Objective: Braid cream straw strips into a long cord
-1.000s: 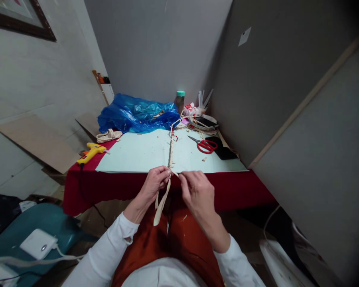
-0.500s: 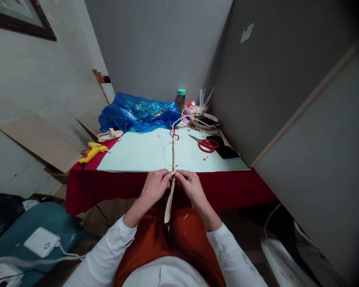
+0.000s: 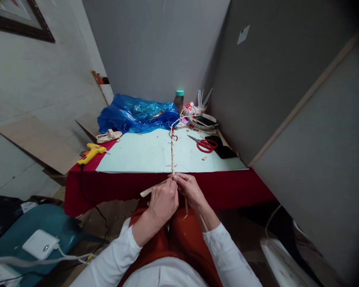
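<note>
A pale braided cord (image 3: 172, 153) runs from the back of the table toward me, over the front edge. My left hand (image 3: 165, 199) is closed around its near end, below the edge, with the knuckles up. One flat loose strand (image 3: 148, 191) sticks out to the left past that hand. My right hand (image 3: 189, 188) pinches the braid's end just beside the left, thumb and fingers pressed together. Another thin strand (image 3: 186, 205) hangs beneath the right hand. A red loop (image 3: 174, 137) lies on the cord farther back. My fingers partly hide the strands' crossing.
Red-handled scissors (image 3: 207, 146) and a black phone-like slab (image 3: 224, 148) lie on the right of the pale sheet (image 3: 131, 159). On the left are a yellow glue gun (image 3: 91, 153) and a woven slipper (image 3: 109, 136). A blue plastic bag (image 3: 137, 113) and a green-lidded jar (image 3: 179, 99) stand behind.
My left hand has come over toward the middle and lower, turning knuckles up. The flat strand that hung straight down now points out to the left. The right hand stays at the braid.
</note>
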The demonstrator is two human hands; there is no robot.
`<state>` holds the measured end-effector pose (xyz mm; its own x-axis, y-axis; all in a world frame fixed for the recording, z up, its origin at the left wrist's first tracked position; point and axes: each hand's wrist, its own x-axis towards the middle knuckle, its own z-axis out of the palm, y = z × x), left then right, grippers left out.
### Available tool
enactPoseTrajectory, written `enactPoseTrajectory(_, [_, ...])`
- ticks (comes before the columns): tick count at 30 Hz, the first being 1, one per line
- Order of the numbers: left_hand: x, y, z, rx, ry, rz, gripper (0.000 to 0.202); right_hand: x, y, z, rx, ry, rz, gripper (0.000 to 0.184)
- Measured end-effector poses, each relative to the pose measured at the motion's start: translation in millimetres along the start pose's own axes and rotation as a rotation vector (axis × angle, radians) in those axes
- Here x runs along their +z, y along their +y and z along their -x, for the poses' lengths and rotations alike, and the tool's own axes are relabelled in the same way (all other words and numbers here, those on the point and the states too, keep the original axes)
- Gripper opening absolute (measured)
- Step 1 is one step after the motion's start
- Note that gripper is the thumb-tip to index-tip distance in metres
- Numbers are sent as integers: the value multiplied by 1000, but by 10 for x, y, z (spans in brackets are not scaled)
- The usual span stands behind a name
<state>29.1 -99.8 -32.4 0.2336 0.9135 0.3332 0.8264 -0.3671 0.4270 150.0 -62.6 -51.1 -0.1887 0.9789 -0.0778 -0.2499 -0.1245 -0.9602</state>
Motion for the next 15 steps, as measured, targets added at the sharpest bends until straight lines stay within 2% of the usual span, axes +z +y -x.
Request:
enactPoseTrajectory(2, [-72, -37, -10, -4, 69, 84, 22, -8, -28, 26, 39, 3, -45, 33])
enactPoseTrajectory(5, [-226, -133, -150, -90, 173, 196, 28, 5, -120, 54, 34, -27, -47, 32])
enactPoseTrajectory(6, [-264, -166, -218, -104, 134, 299, 24, 14, -153, 59, 25, -42, -39, 32])
enactPoseTrajectory(10, [-269, -248, -428, -122, -178, 791, 21, 42, -233, 68, -8, -105, -7, 32])
enactPoseTrajectory(15, [-147, -258, -426, -311, -312, 1121, 27, 10, -208, 72, -26, -128, 51, 28])
